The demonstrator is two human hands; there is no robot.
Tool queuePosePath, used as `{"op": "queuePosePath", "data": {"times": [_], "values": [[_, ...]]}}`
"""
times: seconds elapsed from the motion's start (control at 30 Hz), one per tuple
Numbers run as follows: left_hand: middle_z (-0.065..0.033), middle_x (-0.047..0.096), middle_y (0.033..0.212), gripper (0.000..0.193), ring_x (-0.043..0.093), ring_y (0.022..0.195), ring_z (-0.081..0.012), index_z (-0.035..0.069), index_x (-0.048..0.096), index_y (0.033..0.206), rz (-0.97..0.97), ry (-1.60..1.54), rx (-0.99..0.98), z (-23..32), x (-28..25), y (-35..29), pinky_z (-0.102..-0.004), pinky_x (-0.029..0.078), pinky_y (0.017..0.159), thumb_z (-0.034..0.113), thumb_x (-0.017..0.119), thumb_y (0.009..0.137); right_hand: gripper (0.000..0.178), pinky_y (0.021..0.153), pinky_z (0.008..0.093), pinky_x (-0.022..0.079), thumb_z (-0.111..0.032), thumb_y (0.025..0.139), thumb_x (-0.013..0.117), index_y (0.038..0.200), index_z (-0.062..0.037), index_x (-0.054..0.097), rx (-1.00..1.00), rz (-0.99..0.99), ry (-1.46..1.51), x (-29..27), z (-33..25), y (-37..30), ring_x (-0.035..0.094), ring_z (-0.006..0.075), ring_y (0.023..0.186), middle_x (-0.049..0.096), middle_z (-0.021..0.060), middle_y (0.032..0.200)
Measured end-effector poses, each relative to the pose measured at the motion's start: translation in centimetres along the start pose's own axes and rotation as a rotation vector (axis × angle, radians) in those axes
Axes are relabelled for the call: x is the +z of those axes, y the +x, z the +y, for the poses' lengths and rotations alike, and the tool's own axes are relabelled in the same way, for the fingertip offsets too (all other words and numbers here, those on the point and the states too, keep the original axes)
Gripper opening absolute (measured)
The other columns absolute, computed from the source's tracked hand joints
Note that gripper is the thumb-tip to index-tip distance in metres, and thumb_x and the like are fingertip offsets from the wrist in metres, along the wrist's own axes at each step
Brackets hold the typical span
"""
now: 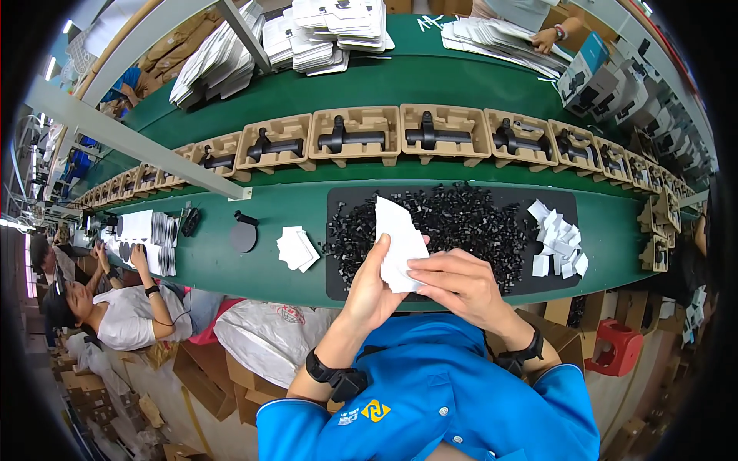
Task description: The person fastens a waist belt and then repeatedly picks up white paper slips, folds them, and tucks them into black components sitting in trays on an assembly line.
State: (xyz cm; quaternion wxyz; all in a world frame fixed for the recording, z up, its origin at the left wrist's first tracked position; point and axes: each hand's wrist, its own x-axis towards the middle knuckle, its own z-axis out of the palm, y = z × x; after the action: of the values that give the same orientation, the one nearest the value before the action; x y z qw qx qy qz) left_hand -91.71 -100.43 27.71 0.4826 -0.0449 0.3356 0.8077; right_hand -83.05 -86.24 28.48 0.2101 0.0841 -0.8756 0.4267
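My left hand (371,286) is closed around a small stack of white paper slips (400,240), held up over the near edge of the bench. The fingers of my right hand (460,281) press on the lower right edge of the same slips. Behind them lies a dark mat (336,290) heaped with small black plastic parts (469,230). On the mat's right side is a loose pile of folded white papers (560,240). A neat little stack of white slips (297,248) rests on the green bench to the left of the mat.
A row of brown pulp trays (356,138) holding black devices runs across the bench beyond the mat. Flat white cartons (338,34) are stacked farther back. At left, a co-worker (138,311) handles white sheets. A red stool (615,347) stands at right, and a grey post (138,142) crosses the left.
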Motion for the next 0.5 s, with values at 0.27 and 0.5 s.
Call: {"op": "queuePosePath", "data": {"times": [0.27, 0.5], "values": [[-0.018, 0.047, 0.126, 0.051, 0.054, 0.108, -0.0276, 0.001, 0.032, 0.131, -0.043, 0.147, 0.154, 0.6, -2.5, -0.9, -0.0412, 0.046, 0.092, 0.039, 0.026, 0.098, 0.02, 0.045, 0.0168, 0.041, -0.011, 0.09, 0.052, 0.086, 0.0034, 0.066, 0.684, 0.231, 0.397, -3.2, -2.2, 1.7, 0.059, 0.0075, 0.058, 0.065, 0.0067, 0.069], [-0.0172, 0.048, 0.124, 0.051, 0.056, 0.105, -0.0304, 0.001, 0.032, 0.131, -0.004, 0.121, 0.159, 1.3, -1.9, -0.4, -0.0399, 0.047, 0.091, 0.04, 0.024, 0.098, 0.034, 0.067, 0.0311, 0.051, -0.015, 0.069, 0.074, 0.1, -0.0065, 0.064, 0.032, -0.079, -0.227, 0.8, -3.0, 1.9, 0.058, 0.022, 0.084, 0.064, 0.0023, 0.092]]}}
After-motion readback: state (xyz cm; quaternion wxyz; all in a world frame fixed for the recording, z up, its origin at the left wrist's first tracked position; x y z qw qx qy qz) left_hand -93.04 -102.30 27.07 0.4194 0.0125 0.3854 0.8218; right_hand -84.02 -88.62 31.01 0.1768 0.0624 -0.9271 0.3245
